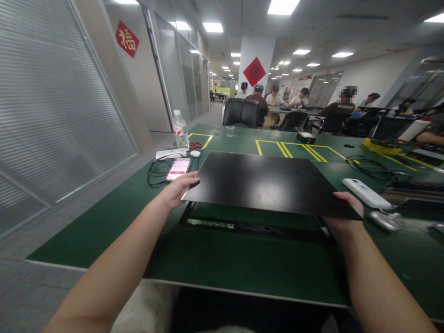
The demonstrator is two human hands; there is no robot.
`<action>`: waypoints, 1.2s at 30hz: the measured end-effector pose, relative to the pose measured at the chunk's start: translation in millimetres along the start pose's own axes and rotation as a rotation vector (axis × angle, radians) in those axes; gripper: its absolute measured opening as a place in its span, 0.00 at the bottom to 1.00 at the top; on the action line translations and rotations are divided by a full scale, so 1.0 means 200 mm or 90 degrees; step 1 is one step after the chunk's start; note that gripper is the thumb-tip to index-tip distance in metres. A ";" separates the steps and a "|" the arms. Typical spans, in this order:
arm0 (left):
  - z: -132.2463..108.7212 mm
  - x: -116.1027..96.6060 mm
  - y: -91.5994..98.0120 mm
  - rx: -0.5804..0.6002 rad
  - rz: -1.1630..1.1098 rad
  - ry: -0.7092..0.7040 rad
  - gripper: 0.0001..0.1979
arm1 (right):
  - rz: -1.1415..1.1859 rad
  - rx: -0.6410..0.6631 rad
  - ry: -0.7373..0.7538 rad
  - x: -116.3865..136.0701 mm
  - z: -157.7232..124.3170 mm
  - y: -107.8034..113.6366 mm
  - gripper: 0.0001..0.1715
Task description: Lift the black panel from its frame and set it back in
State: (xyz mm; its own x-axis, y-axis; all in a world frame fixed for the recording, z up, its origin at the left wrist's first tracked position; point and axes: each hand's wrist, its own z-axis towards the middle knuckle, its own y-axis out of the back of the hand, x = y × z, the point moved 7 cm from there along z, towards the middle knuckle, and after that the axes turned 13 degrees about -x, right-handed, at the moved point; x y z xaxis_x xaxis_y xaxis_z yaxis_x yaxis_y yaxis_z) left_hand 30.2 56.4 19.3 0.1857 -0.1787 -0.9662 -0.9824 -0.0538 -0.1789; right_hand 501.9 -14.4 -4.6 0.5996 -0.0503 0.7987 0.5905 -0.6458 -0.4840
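Large matte black panel [267, 182], level, just above green table [243, 270]

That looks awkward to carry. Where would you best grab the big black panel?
By its near corners on the two side edges, one hand from each side, as the left hand and right hand do: the black panel is wide, thin and flat.

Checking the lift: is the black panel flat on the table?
No, left hand and right hand hold the black panel raised off the table.
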 end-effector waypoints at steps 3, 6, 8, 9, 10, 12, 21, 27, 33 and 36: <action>0.01 -0.05 0.03 0.004 -0.106 -0.011 0.22 | -0.112 0.073 -0.048 -0.04 -0.04 -0.03 0.25; 0.01 -0.10 0.07 -0.042 -0.196 -0.035 0.23 | -0.202 0.138 -0.082 -0.09 -0.06 -0.06 0.22; 0.00 -0.13 0.08 -0.067 -0.219 -0.050 0.26 | -0.239 0.156 -0.070 -0.11 -0.05 -0.07 0.22; 0.00 -0.14 0.09 -0.075 -0.222 -0.057 0.27 | -0.248 0.152 -0.055 -0.12 -0.04 -0.08 0.23; 0.00 -0.14 0.09 -0.080 -0.220 -0.064 0.28 | -0.252 0.141 -0.037 -0.11 -0.03 -0.08 0.24; 0.00 -0.15 0.09 -0.085 -0.213 -0.071 0.30 | -0.252 0.099 0.001 -0.10 -0.01 -0.07 0.26; 0.00 -0.11 0.09 -0.074 -0.152 -0.087 0.25 | -0.306 -0.041 0.113 -0.04 0.05 0.00 0.28; 0.00 -0.08 0.09 -0.106 -0.119 -0.086 0.24 | -0.342 -0.054 0.136 -0.03 0.05 0.01 0.25; 0.00 -0.05 0.08 -0.151 -0.109 -0.081 0.21 | -0.359 -0.087 0.186 0.01 0.06 0.03 0.25; 0.00 -0.05 0.08 -0.154 -0.107 -0.085 0.22 | -0.372 -0.089 0.188 0.00 0.09 0.04 0.23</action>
State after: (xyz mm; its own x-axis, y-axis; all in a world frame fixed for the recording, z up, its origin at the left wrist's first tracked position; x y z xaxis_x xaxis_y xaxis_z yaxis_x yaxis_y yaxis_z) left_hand 12.2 57.1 25.4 0.3250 -0.0174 -0.9456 -0.9018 -0.3068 -0.3043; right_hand 517.2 -6.7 -14.6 0.0181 0.1439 0.9894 0.6859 -0.7218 0.0925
